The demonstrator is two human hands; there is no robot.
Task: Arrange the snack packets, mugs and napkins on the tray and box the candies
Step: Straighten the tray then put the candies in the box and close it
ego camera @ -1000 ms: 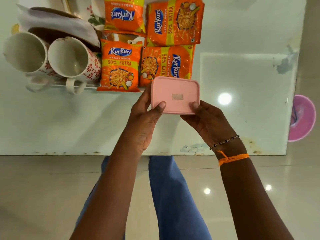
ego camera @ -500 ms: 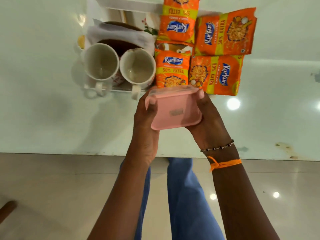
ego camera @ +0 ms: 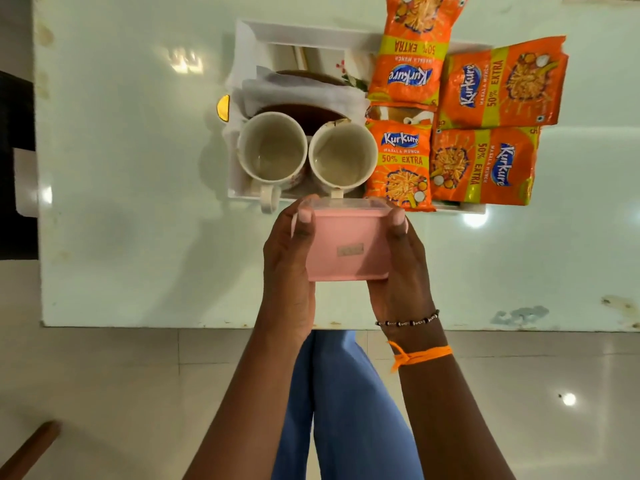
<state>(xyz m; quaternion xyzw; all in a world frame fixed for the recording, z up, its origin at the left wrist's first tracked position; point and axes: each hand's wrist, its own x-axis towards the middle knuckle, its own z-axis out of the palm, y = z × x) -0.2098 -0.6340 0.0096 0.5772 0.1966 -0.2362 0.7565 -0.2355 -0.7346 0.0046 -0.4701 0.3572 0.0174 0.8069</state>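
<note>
A pink plastic box point(ego camera: 348, 244) with a clear lid is held above the table's near edge, its base turned toward me. My left hand point(ego camera: 289, 258) grips its left side and my right hand point(ego camera: 401, 268) grips its right side, thumbs on the rim. Behind it a white tray point(ego camera: 277, 32) carries two white mugs point(ego camera: 272, 150) point(ego camera: 341, 157), folded white napkins point(ego camera: 304, 91) and several orange Kurkure snack packets point(ego camera: 401, 161). The box's contents are hidden.
The tray stands on a glossy white table point(ego camera: 121, 168) whose front edge runs just under my wrists. A small yellow item point(ego camera: 223, 107) lies left of the tray. Tiled floor and blue trouser legs point(ego camera: 346, 410) lie below.
The box has tipped from lid-side flat to upright with its base facing me, and both hands shifted to grip its sides. The view has moved right, bringing the tray toward the centre.
</note>
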